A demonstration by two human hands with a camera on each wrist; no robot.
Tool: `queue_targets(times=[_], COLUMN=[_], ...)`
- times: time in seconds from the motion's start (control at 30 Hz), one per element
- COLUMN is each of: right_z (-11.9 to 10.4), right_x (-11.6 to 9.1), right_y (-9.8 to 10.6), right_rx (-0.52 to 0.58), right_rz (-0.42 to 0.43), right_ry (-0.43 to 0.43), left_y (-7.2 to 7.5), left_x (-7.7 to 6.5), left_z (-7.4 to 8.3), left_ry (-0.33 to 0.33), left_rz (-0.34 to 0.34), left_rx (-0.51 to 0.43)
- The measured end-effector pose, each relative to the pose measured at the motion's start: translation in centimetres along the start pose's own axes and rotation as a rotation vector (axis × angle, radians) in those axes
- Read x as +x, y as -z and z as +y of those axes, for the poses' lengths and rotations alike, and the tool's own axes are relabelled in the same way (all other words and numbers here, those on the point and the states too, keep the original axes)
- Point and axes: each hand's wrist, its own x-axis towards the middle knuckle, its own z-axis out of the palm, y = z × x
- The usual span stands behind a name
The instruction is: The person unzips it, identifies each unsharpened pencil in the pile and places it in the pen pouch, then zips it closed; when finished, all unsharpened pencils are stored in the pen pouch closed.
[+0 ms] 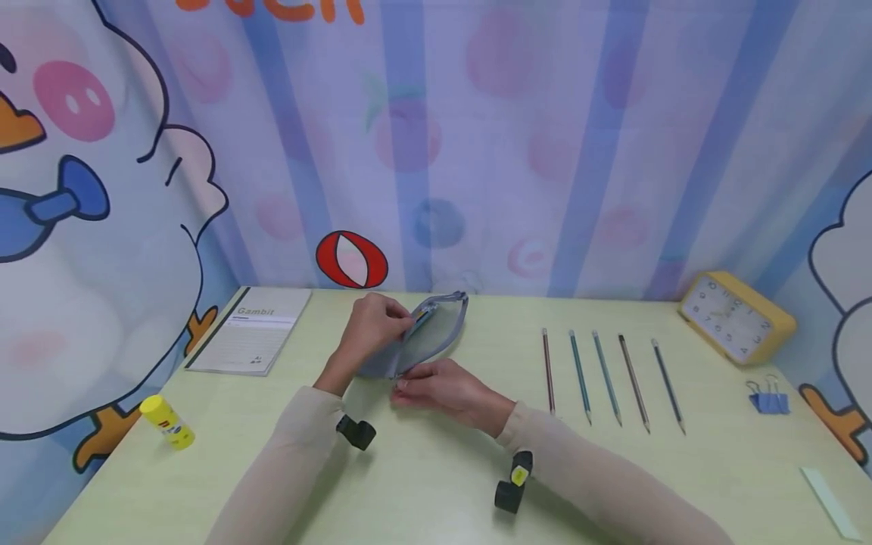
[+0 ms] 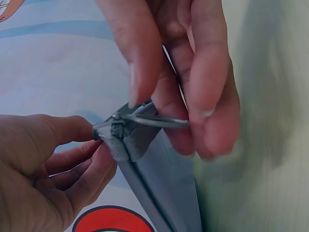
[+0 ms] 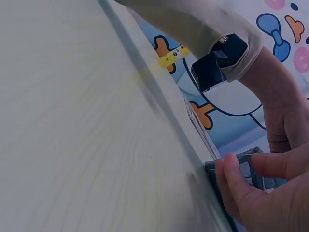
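Observation:
A grey-blue zippered pencil case (image 1: 431,344) is held tilted up above the table in the head view. My left hand (image 1: 375,327) pinches its edge; in the left wrist view, thumb and fingers grip the corner by the zipper end. At the case's near end, my right hand (image 1: 446,390) has its curled fingers on the zipper pull (image 2: 159,120), which runs between the fingertips. In the right wrist view, the right thumb and fingers surround the case's end (image 3: 256,164). A small colourful patch shows near the left fingertips; its kind is unclear.
Several pencils (image 1: 599,371) lie in a row at right. Beyond them are a yellow alarm clock (image 1: 736,318), a blue binder clip (image 1: 770,400) and a pale green strip (image 1: 829,503). At left lie a notebook (image 1: 248,333) and a yellow glue stick (image 1: 166,421).

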Motion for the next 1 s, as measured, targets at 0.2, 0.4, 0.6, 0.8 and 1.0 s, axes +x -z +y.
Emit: queue_targets(times=[0.2,0.4,0.6,0.8,1.0], right_z=[-0.2,-0.4,-0.4,-0.5,-1.0], right_x=[-0.1,-0.3,-0.4,-0.6,-1.0], right_y=[0.2,0.4,0.5,0.8,1.4], right_rx=[-0.012,-0.072,-0.160,-0.254,-0.256], right_rz=[0.070,0.093,0.160,0.189,0.188], right_ry=[0.017,0.036,0.116,0.207,0.212], left_y=[0.2,0.2,0.4,2.6,4.0], left_x=[-0.1,0.0,-0.4,-2.0,-4.7], left_z=[0.3,0.2,0.1,0.0,-0.3], left_ry=[0.012,0.026,0.016,-0.115,-0.271], left_rz=[0.006,0.013,-0.005,-0.158,-0.313], left_rx=[0.020,0.034,0.048,0.138,0.276])
